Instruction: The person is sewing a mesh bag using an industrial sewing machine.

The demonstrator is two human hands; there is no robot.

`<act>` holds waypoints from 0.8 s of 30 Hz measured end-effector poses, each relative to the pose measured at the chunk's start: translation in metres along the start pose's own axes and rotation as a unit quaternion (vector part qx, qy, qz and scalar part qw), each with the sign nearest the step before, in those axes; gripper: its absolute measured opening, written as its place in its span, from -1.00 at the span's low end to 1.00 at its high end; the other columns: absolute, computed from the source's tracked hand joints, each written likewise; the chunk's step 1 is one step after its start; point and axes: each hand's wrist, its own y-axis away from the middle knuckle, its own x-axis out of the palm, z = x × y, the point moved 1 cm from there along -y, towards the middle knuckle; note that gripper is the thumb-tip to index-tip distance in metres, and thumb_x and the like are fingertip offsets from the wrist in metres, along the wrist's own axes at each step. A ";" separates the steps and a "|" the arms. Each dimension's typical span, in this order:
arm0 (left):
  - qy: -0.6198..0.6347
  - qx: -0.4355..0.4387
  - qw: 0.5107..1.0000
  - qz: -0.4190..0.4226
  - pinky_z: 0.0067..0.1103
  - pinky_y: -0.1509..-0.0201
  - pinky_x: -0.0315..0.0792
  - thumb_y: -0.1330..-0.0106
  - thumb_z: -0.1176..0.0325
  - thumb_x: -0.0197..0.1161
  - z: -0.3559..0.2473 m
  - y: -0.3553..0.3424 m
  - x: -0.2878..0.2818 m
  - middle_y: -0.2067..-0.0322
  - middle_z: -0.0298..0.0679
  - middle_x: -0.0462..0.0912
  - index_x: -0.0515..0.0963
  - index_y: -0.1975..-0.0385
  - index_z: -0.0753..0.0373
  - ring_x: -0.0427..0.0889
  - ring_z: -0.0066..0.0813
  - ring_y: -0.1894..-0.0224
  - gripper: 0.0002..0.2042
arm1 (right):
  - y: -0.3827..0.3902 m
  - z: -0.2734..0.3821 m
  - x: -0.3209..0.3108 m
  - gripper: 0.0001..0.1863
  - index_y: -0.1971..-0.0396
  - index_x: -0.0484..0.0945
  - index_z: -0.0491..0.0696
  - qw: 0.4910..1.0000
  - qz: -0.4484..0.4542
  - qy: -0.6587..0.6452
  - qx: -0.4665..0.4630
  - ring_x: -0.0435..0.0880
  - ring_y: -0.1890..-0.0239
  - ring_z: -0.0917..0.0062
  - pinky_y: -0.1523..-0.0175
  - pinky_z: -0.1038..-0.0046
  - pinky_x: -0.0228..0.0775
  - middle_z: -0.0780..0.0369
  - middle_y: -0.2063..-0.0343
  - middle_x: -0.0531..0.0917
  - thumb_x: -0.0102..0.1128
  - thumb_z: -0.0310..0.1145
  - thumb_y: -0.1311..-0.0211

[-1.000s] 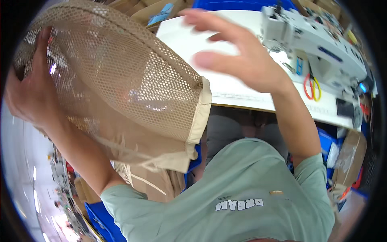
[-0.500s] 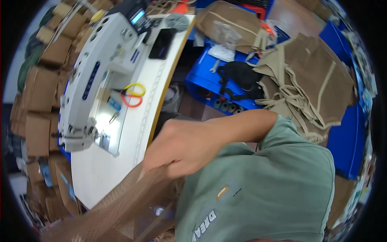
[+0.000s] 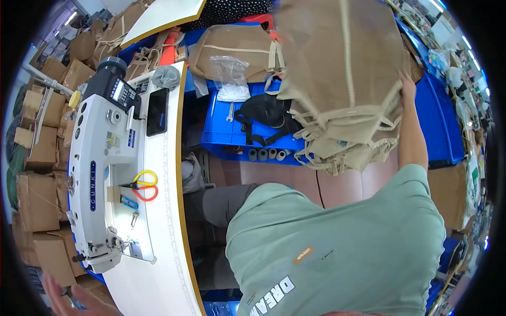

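My right hand (image 3: 407,89) reaches out at the upper right, its fingers closed at the edge of a large brown fabric piece (image 3: 316,52) with a pale binding strip down it. The piece spreads over a pile of brown fabric with beige straps (image 3: 348,142). Part of the grip is hidden by the cloth. At the lower left, my left hand (image 3: 79,303) is partly in view, fingers apart and holding nothing. Nearest to it is the white sewing machine (image 3: 95,174), whose lamp lights the needle area. Scissors (image 3: 143,185) with yellow and red handles lie beside the machine.
A black phone (image 3: 157,111) and a grey cloth (image 3: 166,77) lie on the white table (image 3: 163,237). Right of it, a blue crate (image 3: 216,124) carries a black strapped item (image 3: 266,113), a wrench (image 3: 230,111) and a plastic bag (image 3: 229,73). Cardboard boxes (image 3: 37,192) stack at the left.
My right hand has swung from the sewing table's edge to the upper right, carrying the brown fabric onto the pile. My left hand has come into view at the lower left. The view has turned.
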 end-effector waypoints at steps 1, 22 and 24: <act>0.006 -0.028 0.999 0.031 -0.38 -0.13 0.60 -0.63 0.10 0.20 0.004 0.020 0.003 -0.19 -0.04 0.66 0.54 -0.26 0.31 0.70 -0.18 -0.04 -0.58 | -0.011 -0.032 -0.027 -0.43 -0.28 0.69 0.16 0.976 -0.016 0.219 -0.001 0.49 -0.43 0.00 -0.45 0.08 0.34 0.02 -0.41 0.53 0.26 0.06 -0.35; 0.025 -0.373 0.809 0.454 -0.14 -0.56 0.26 -0.70 0.00 -0.12 -0.140 0.259 0.124 -0.53 0.09 0.26 0.38 -0.49 0.23 0.31 0.11 -0.53 -0.44 | -0.101 -0.252 0.249 0.26 -0.71 -0.14 0.33 0.867 0.119 0.458 0.155 -0.22 -0.67 -0.21 -0.59 -0.35 -0.37 -0.12 -0.67 -0.23 0.02 0.69 -0.12; 0.021 -0.373 0.805 0.460 -0.15 -0.56 0.26 -0.70 0.00 -0.12 -0.142 0.259 0.126 -0.53 0.09 0.27 0.39 -0.48 0.24 0.32 0.10 -0.53 -0.44 | -0.100 -0.295 0.257 0.19 -0.67 -0.06 0.22 0.854 0.111 0.484 0.154 -0.11 -0.64 -0.19 -0.59 -0.27 -0.19 -0.04 -0.66 -0.14 0.08 0.58 -0.18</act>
